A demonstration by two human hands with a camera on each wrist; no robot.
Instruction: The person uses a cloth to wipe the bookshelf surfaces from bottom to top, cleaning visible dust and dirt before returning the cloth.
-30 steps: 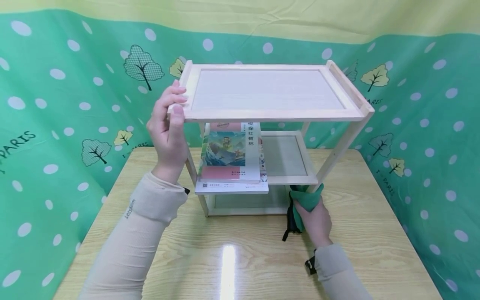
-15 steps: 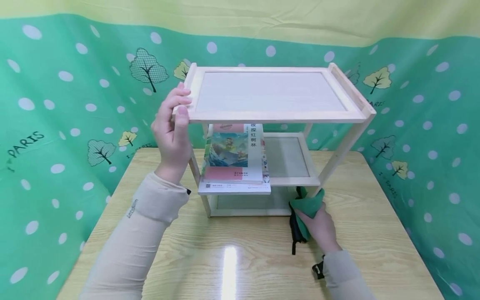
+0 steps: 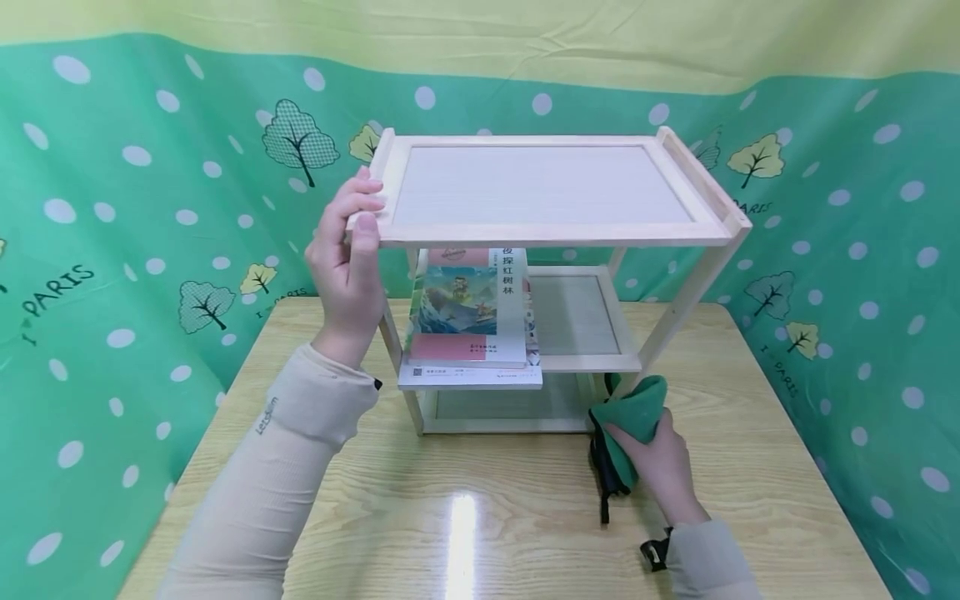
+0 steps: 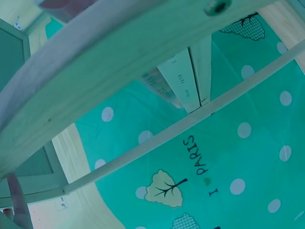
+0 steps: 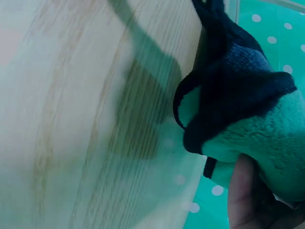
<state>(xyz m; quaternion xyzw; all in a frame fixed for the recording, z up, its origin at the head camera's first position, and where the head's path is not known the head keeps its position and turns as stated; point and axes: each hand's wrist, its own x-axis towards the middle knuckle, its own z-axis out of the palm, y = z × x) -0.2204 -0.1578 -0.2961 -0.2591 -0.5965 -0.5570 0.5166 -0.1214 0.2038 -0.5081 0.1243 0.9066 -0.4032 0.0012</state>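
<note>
A pale wooden three-tier shelf (image 3: 525,185) stands on the table. My left hand (image 3: 345,267) grips its top left corner, thumb over the front edge and fingers over the side rail. Low at the front right leg (image 3: 686,292), my right hand (image 3: 663,462) holds a bunched green cloth (image 3: 632,417) with black edging, a black strap hanging from it. The cloth overlaps the foot of that leg in the head view. Up close in the right wrist view, the fuzzy cloth (image 5: 271,133) is pinched with the thumb (image 5: 240,191) in front; the other fingers are mostly hidden.
Stacked books (image 3: 468,312) lie on the left of the middle tier (image 3: 573,312), jutting past its front edge. The bottom tier (image 3: 510,404) sits just above the wood-grain table (image 3: 375,500). A green dotted curtain (image 3: 150,250) closes in the back and sides.
My right hand has drawn the green cloth to the right and slightly towards me, away from the bottom tier's front corner. My left hand keeps its grip on the shelf.
</note>
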